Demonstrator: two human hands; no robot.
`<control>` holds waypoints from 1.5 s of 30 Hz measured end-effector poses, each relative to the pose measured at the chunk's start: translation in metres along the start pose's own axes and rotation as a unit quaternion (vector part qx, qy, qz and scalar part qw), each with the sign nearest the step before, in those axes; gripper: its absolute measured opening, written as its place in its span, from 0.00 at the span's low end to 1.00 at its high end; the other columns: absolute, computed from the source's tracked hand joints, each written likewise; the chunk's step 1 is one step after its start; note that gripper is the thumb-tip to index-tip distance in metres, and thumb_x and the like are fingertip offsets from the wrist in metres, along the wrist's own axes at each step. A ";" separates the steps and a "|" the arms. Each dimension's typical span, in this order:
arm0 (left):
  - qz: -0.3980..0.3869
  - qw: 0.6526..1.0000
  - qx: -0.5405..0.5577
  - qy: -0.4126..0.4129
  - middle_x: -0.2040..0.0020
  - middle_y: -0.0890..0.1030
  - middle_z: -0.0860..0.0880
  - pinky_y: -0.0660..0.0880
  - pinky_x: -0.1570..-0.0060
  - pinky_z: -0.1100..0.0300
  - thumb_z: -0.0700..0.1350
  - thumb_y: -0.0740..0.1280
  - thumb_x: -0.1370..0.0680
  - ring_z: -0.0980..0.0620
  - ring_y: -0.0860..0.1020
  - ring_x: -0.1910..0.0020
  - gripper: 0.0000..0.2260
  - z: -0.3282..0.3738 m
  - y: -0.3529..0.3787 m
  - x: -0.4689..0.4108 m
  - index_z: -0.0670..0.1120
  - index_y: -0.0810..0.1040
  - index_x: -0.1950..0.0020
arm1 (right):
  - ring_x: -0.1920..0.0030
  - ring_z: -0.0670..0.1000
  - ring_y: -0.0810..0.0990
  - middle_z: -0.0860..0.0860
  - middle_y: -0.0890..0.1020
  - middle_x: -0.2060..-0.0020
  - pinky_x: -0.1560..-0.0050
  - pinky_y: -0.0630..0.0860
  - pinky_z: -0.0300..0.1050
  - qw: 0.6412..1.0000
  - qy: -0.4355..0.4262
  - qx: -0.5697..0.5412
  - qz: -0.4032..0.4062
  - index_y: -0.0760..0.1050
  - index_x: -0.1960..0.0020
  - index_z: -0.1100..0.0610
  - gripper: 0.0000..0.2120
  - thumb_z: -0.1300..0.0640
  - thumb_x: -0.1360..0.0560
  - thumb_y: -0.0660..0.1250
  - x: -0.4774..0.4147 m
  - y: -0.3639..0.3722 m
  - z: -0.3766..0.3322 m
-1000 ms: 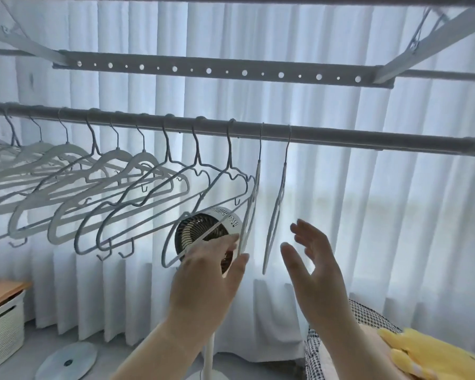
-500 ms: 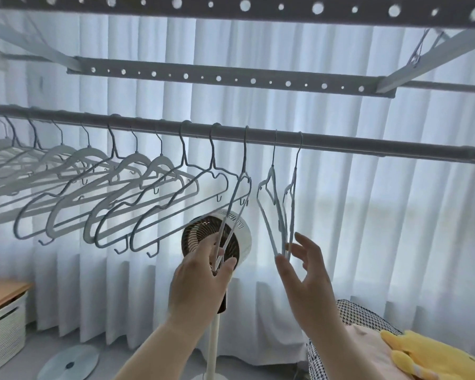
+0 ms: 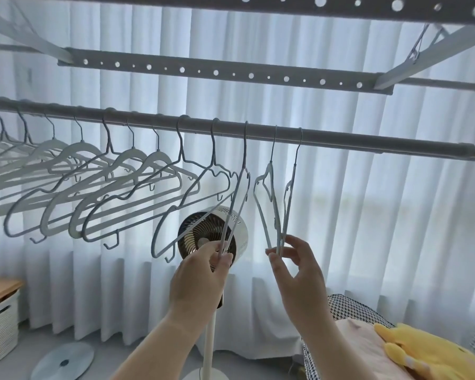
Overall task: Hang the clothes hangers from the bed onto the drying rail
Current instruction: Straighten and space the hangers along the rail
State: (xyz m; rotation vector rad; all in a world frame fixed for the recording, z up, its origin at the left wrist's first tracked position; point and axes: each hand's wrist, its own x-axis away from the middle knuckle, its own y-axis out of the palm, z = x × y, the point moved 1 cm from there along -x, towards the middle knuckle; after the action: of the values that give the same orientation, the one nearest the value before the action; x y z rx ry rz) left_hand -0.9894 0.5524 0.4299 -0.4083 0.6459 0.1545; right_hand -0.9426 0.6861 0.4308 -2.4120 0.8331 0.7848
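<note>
Fingers (image 3: 214,248) of the left hand (image 3: 198,281) pinch one hanger (image 3: 235,207), right hand (image 3: 299,272) two hangers (image 3: 275,212), on the drying rail (image 3: 368,140).

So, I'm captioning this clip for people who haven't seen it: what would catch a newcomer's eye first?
First, the two hands at centre: the left hand pinches the lower end of one hanger, and the right hand pinches two more hangers, all hooked on the drying rail. To their left, a long row of hangers fills the rail. A round fan stands behind the hands.
</note>
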 end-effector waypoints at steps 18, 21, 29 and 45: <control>0.082 0.997 0.006 0.001 0.39 0.75 0.45 0.66 0.41 0.58 0.48 0.66 0.25 0.46 0.72 0.39 0.19 -0.035 -0.045 -0.004 0.42 0.72 0.37 | 0.60 0.34 0.73 0.30 0.76 0.56 0.55 0.67 0.23 0.969 -0.149 -0.100 0.169 0.70 0.53 0.30 0.14 0.49 0.32 0.59 0.034 0.012 -0.007; 0.058 0.997 0.035 -0.022 0.45 0.76 0.50 0.65 0.43 0.61 0.43 0.64 0.24 0.49 0.72 0.40 0.15 -0.042 -0.039 -0.009 0.43 0.72 0.37 | 0.65 0.35 0.73 0.33 0.77 0.58 0.60 0.68 0.21 0.969 -0.176 -0.120 0.124 0.73 0.56 0.35 0.13 0.55 0.31 0.60 0.050 0.037 -0.005; 0.035 0.997 0.070 -0.023 0.59 0.75 0.60 0.62 0.48 0.66 0.44 0.63 0.23 0.57 0.70 0.52 0.07 -0.037 -0.033 -0.010 0.51 0.77 0.46 | 0.61 0.36 0.77 0.45 0.80 0.62 0.61 0.70 0.22 0.987 -0.043 -0.151 0.042 0.74 0.56 0.40 0.08 0.47 0.35 0.61 0.049 0.068 0.003; -0.041 0.976 0.210 -0.038 0.64 0.82 0.60 0.66 0.62 0.84 0.44 0.66 0.25 0.69 0.77 0.58 0.09 -0.025 -0.027 -0.004 0.59 0.74 0.59 | 0.73 0.41 0.70 0.44 0.70 0.80 0.69 0.67 0.29 0.990 0.024 -0.129 -0.047 0.67 0.55 0.36 0.17 0.60 0.25 0.63 0.024 0.071 -0.017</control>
State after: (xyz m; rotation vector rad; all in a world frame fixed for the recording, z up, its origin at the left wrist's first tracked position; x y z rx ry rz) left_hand -0.9995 0.5172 0.4232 -0.0211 0.5668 -0.0465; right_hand -0.9682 0.6163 0.4104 -2.6852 0.6647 0.8447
